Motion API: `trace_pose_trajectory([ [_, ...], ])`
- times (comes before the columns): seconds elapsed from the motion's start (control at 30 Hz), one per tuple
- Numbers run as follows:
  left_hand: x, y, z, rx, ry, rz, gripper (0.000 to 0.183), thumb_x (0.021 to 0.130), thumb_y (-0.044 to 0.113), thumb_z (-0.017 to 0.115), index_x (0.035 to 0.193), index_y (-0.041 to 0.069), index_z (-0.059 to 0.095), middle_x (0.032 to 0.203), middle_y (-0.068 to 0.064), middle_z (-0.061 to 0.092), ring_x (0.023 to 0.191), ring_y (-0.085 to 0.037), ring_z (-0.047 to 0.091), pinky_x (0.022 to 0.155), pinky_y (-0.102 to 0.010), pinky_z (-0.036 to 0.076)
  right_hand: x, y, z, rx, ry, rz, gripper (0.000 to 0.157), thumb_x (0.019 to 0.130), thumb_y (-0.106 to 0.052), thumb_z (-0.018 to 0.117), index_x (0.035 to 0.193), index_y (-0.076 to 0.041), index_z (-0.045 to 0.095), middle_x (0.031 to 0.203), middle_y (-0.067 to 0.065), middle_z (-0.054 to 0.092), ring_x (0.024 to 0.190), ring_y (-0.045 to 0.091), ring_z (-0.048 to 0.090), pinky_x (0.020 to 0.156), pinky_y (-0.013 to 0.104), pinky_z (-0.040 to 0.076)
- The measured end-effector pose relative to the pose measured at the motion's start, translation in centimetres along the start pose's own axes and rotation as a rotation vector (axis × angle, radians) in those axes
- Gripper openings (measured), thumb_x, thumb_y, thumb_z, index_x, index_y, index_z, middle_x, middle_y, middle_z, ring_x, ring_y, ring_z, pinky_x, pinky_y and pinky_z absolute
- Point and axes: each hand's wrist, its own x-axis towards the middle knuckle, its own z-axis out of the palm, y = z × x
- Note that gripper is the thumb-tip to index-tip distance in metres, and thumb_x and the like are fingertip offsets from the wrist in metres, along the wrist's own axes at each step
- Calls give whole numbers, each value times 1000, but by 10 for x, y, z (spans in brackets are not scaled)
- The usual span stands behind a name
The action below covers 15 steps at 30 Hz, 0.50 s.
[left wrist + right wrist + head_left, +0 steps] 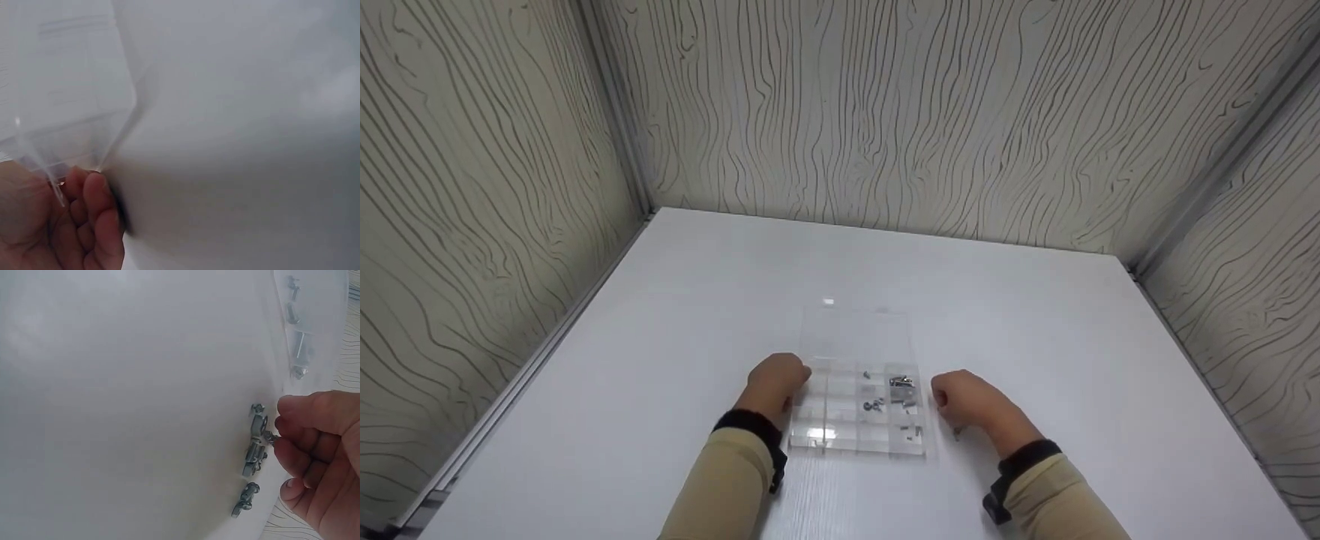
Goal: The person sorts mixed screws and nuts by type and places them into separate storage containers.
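Note:
A clear plastic compartment box (840, 416) lies on the white table with its lid (855, 334) folded back flat behind it. My left hand (776, 382) grips the box's left side; in the left wrist view its curled fingers (101, 208) hold the edge. To the right of the box is my right hand (971, 401), fingers bent down toward the table. At its fingertips, in the right wrist view, a small silver screw (271, 437) is pinched, partly hidden by the fingers. Beside it lie several loose screws (256, 453) and another little cluster of metal hardware (246, 499).
The box's right-hand compartments hold small screws and nuts (872, 406) and a denser heap of metal pieces (901, 382). Wood-patterned panels (847, 112) enclose the white table (720, 270) at the back and both sides.

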Motion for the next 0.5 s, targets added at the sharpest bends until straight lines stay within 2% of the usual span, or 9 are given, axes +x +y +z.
trace_pose_trajectory([
  [0.17,1,-1,1,20,13,4,35,92,29,48,68,6,60,82,-8,61,62,-21,53,61,-32,45,3,-9,-7,-17,76,-61,12,79,-3,63,75,-13,57,68,-2,52,66,15,49,60,30,43],
  [0.3,4,-1,2,4,-4,-16,35,92,29,46,71,5,61,69,-8,60,52,-18,52,53,-30,45,5,-21,-9,-6,142,-148,13,79,-5,66,73,-15,58,67,-5,52,65,13,48,60,30,43],
  [0.4,6,-1,3,-4,-21,-35,35,93,29,45,74,5,61,57,-6,57,42,-16,50,45,-28,43,5,-33,-8,9,162,-213,14,79,-6,66,72,-16,57,67,-7,52,64,12,47,59,29,42],
  [0.5,6,0,3,10,-16,-41,36,93,30,45,72,5,61,52,-5,54,40,-15,48,43,-27,41,4,-44,-6,11,160,-254,15,79,-7,65,72,-16,57,67,-7,52,63,11,48,59,29,42],
])
